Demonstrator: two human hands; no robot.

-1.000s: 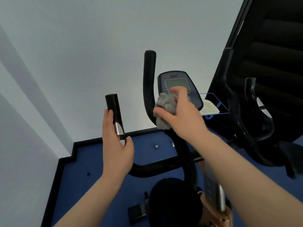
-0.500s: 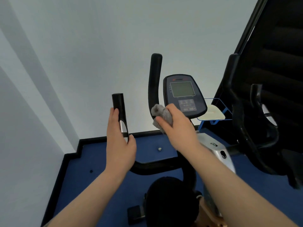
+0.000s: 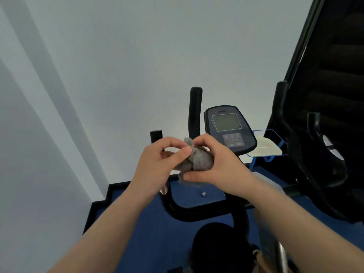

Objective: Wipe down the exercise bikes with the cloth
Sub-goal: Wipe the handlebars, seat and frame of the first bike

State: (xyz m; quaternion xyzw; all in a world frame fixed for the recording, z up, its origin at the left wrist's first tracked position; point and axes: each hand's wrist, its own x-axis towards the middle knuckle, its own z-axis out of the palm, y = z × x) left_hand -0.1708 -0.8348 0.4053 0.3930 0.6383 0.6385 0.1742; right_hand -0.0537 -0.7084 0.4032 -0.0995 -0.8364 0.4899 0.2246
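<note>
Closest in: black saddle (image 3: 218, 247) at the bottom edge, two bare forearms reaching over it from either side. A bit of tan and silver frame (image 3: 272, 251) just right of the saddle, blurry, hard to say more.

Mid-frame, both hands meeting above the black handlebar (image 3: 197, 212). Left hand (image 3: 157, 166) with thumb and forefinger curled, pinching the upper left edge of the grey cloth (image 3: 197, 161). Right hand (image 3: 220, 168) cupped round the bulk of the same cloth, thumb lying along the bottom, fingers curled over the top and pinching a little tuft sticking up. So both gripping the cloth, which sits bunched into a ball between them, held in the air, not touching the bike. One loose corner hanging down below the right thumb.

Just behind the hands: short left grip post (image 3: 156, 135) poking up over the left knuckles, taller upright grip (image 3: 195, 111) beside it. Right of that, the console (image 3: 229, 130) with a grey blank screen and a button panel underneath, tilted toward the camera.

Further back right: small blue wire tray (image 3: 275, 134) with a pale flat thing (image 3: 266, 147) lying in it, can't tell what. Second bike's black handlebars (image 3: 319, 154) at the right edge, against a dark slatted panel (image 3: 338, 66).

Down below, blue floor (image 3: 137, 213) with black skirting (image 3: 102, 201), then plain white wall (image 3: 137, 56) filling the rest.
</note>
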